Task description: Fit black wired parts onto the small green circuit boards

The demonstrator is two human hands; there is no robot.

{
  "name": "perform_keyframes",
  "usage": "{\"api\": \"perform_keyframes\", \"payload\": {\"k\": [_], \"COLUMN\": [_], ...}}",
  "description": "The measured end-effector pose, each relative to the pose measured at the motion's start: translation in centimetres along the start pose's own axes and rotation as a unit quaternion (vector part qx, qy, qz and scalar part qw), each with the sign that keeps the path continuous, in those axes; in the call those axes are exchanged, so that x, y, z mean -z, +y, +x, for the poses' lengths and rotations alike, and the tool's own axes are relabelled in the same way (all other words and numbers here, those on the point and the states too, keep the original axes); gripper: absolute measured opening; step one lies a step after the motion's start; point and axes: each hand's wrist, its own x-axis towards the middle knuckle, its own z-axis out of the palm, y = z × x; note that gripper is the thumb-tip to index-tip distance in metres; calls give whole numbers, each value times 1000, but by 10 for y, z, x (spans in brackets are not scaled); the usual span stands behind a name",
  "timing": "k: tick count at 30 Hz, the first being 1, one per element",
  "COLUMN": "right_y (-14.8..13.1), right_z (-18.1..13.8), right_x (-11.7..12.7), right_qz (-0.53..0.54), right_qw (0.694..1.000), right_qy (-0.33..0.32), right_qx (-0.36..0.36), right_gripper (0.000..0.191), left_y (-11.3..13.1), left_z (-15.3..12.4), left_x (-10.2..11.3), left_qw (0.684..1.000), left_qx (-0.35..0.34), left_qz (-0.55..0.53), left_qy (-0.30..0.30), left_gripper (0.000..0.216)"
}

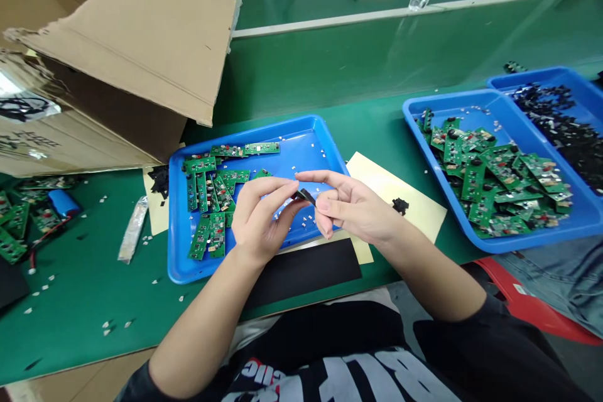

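Observation:
My left hand (264, 217) pinches a small black piece (308, 196) between thumb and fingers, above the near blue tray (175, 257). My right hand (351, 204) meets it from the other side, thumb and fingers closed at the piece's right end and the index finger stretched over it. What kind of part the black piece is cannot be made out. Green circuit boards (217, 232) lie in the left part of the tray under my hands, with small white bits scattered about. In front of the tray lies a flat black sheet (306, 270).
A second blue tray (409, 114) on the right holds a heap of circuit boards; another blue tray (560, 72) behind it holds black parts. An open cardboard box (155, 31) leans at the left. Cream paper (424, 217) carries a black clump (400, 206).

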Motion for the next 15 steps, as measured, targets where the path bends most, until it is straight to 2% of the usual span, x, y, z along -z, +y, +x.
{"api": "perform_keyframes", "payload": {"k": [3, 6, 9, 12, 15], "right_y": [1, 1, 1, 3, 6], "right_z": [2, 2, 1, 1, 2], "right_x": [2, 3, 2, -1, -3], "right_qz": [-2, -40, -102, -149, -197], "right_qw": [1000, 999, 991, 979, 959], "right_qy": [1, 26, 59, 93, 128], "right_qx": [-7, 26, 64, 102, 155], "right_gripper": [40, 30, 26, 29, 29], "left_y": [1, 2, 3, 6, 10], "left_z": [1, 2, 1, -2, -6], "left_x": [0, 2, 3, 1, -3], "left_qw": [1000, 998, 991, 963, 917], "left_qx": [11, 24, 79, 164, 231], "left_qz": [-22, -53, -90, -193, -311], "left_qy": [-1, -29, -63, -88, -95], "left_gripper": [32, 31, 30, 33, 43]}}
